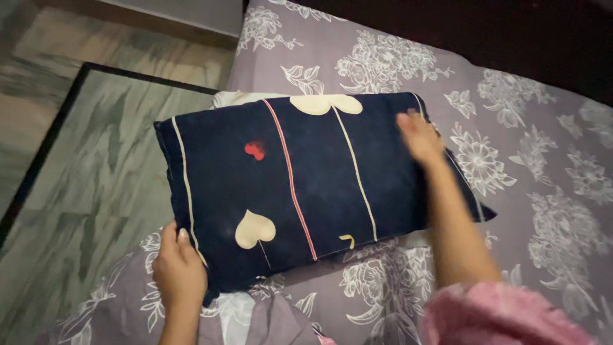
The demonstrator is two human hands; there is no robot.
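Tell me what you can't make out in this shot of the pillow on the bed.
- Right hand: motion-blurred in the head view, so its fingers and grip on the navy pillow can't be read.
- Left hand: fingertips tucked behind the pillow's corner.
- White pillow: mostly hidden under the navy one.
- Bedsheet: cut off by the frame edges; top right is too dark.

No packages, labels, signs or screens visible in this view.

None of these items appears anywhere in the head camera's picture, so nothing can be told of their place, shape or colour.
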